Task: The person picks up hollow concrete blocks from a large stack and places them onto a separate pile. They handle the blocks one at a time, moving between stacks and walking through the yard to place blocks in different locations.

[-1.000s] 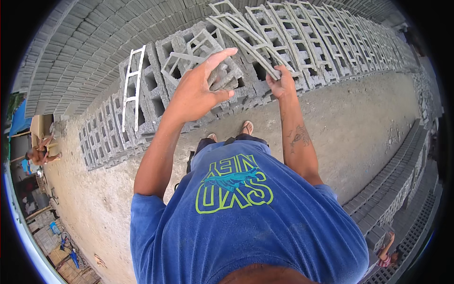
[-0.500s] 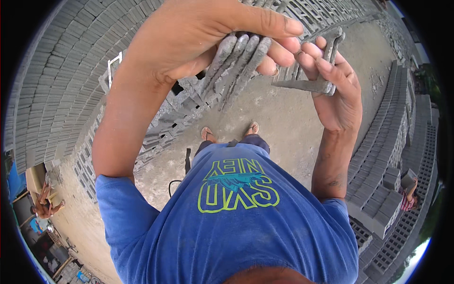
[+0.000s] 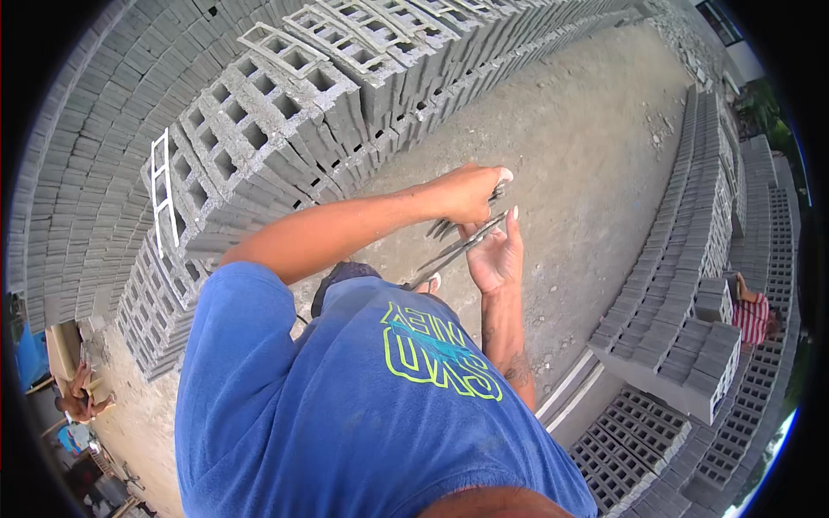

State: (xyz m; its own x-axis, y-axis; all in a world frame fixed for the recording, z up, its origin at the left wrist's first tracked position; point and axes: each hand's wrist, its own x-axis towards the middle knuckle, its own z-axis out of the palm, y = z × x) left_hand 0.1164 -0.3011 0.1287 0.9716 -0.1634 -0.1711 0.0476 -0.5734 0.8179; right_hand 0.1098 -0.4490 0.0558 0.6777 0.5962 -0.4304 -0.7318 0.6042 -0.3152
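Note:
In front of my torso, both hands are together on a bundle of thin, cement-crusted frames (image 3: pixel 458 250), seen mostly edge-on. My left hand (image 3: pixel 473 192) reaches across from the left with its fingers curled over the upper part of the bundle. Just below it is my right hand (image 3: pixel 496 255), palm turned up, the frames lying between its raised thumb and its fingers. The bundle's lower ends slant toward my shirt. Similar ladder-shaped frames (image 3: pixel 164 192) rest on top of the stacked hollow blocks to the left.
Long rows of stacked grey hollow blocks (image 3: pixel 229 129) curve along the left and far side. More block stacks (image 3: pixel 665 345) line the right, where another person in a striped shirt (image 3: pixel 751 318) stands. Dusty ground (image 3: pixel 570 147) runs between. Another person (image 3: pixel 84 397) sits at the far left.
Both hands have come down and farther from the camera, bringing the frames together into one bundle. My body has turned, and the block stack at the left now shows more fully.

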